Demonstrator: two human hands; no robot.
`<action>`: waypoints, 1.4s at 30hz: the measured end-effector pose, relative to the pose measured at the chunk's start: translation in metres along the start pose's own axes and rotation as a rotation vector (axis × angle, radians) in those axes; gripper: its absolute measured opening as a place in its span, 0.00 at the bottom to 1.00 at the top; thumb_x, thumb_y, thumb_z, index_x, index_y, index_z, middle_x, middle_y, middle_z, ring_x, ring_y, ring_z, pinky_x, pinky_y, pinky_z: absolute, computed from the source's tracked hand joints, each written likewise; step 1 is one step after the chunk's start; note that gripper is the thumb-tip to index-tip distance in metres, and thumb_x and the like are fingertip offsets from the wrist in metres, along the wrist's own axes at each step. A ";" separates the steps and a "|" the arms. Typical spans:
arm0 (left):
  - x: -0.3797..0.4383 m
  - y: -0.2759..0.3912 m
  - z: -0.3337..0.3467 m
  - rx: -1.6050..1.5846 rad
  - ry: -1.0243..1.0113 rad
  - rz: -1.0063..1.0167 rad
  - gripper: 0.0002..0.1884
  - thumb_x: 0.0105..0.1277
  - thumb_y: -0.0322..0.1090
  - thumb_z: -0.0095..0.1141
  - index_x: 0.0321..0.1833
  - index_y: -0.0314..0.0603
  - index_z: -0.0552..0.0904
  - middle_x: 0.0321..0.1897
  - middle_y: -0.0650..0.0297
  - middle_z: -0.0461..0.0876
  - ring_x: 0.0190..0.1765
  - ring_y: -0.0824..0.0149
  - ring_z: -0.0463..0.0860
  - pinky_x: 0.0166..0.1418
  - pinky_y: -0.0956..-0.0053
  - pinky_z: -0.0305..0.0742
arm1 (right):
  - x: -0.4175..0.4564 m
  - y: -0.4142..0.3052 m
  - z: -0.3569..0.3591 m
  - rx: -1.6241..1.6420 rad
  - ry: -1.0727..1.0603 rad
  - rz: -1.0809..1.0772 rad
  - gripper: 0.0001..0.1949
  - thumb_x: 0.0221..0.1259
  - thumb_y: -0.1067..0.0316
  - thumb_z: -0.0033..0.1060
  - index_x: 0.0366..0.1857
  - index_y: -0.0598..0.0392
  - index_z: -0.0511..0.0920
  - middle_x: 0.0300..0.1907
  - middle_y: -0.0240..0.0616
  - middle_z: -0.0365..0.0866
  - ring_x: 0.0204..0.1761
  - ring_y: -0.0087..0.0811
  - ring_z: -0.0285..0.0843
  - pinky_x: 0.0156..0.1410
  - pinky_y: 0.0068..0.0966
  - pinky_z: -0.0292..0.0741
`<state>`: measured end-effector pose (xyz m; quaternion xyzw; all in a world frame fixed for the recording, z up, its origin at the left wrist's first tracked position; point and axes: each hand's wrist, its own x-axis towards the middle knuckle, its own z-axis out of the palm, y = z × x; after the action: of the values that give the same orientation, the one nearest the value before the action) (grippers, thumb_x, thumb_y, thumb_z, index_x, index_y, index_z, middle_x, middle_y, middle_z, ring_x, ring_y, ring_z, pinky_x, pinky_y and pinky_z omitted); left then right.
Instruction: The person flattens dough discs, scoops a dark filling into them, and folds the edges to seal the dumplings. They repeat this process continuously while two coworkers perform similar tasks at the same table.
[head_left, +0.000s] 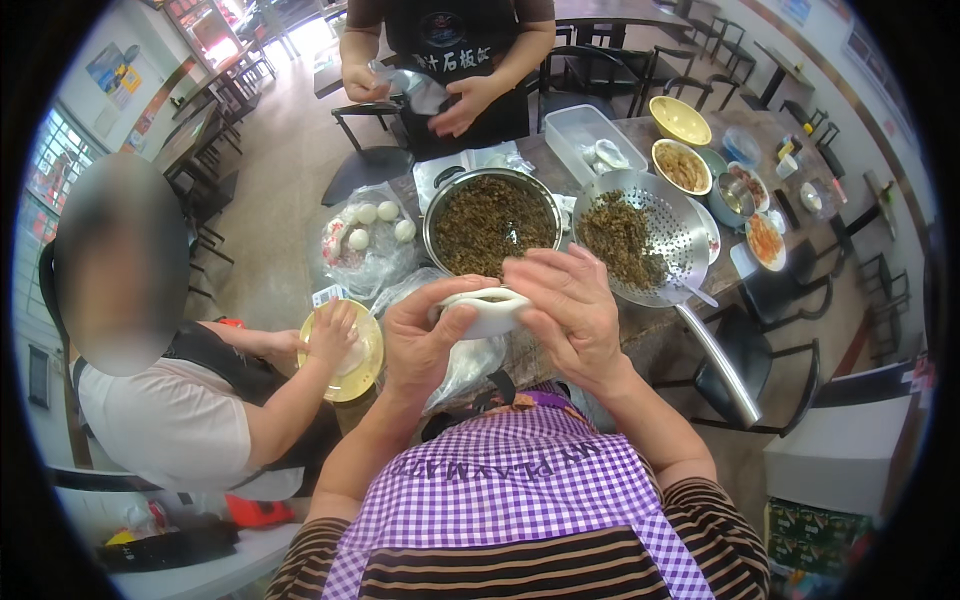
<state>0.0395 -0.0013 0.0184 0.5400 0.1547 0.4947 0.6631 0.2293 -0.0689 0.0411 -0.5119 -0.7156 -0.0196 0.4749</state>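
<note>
Between my two hands is a white dough wrapper (487, 311), folded over with a gap along its top edge and a little dark filling visible inside. My left hand (427, 330) pinches its left end between thumb and fingers. At the right end, the thumb and fingertips of my right hand (574, 319) touch the dough, the other fingers raised and slightly blurred. Just beyond my hands sits a round metal pot (429, 240) full of dark chopped filling (491, 217). To its right, a perforated metal strainer (686, 225) with a long handle holds more filling (619, 232) and a spoon (697, 291).
On the left, a co-worker presses dough on a yellow plate (337, 388). White dough balls (366, 214) lie on a plastic bag (390, 262). Across the table, another person handles a plastic sheet (420, 90). A plastic tub (592, 135) and several food bowls (681, 166) stand at the right.
</note>
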 end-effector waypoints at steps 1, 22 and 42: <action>0.001 0.001 -0.001 -0.002 -0.018 0.004 0.14 0.67 0.32 0.65 0.53 0.32 0.84 0.51 0.49 0.85 0.57 0.59 0.83 0.64 0.64 0.77 | 0.002 -0.002 0.000 0.103 0.016 0.057 0.18 0.57 0.57 0.72 0.48 0.52 0.86 0.53 0.39 0.86 0.60 0.40 0.78 0.68 0.39 0.66; 0.005 0.005 -0.006 0.167 -0.120 0.111 0.13 0.65 0.27 0.66 0.52 0.34 0.85 0.56 0.51 0.80 0.59 0.62 0.79 0.62 0.70 0.76 | 0.000 -0.006 -0.003 0.212 -0.084 0.173 0.22 0.56 0.52 0.73 0.53 0.51 0.85 0.63 0.39 0.79 0.67 0.43 0.71 0.70 0.41 0.65; 0.004 0.009 0.000 0.279 -0.131 0.076 0.16 0.65 0.32 0.67 0.54 0.34 0.85 0.59 0.48 0.82 0.64 0.58 0.79 0.67 0.65 0.73 | 0.006 -0.011 -0.001 0.251 -0.042 0.206 0.13 0.52 0.60 0.76 0.41 0.52 0.88 0.43 0.33 0.85 0.53 0.36 0.76 0.60 0.36 0.68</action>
<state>0.0370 0.0017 0.0280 0.6633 0.1578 0.4570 0.5712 0.2213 -0.0701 0.0506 -0.5194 -0.6659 0.1294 0.5196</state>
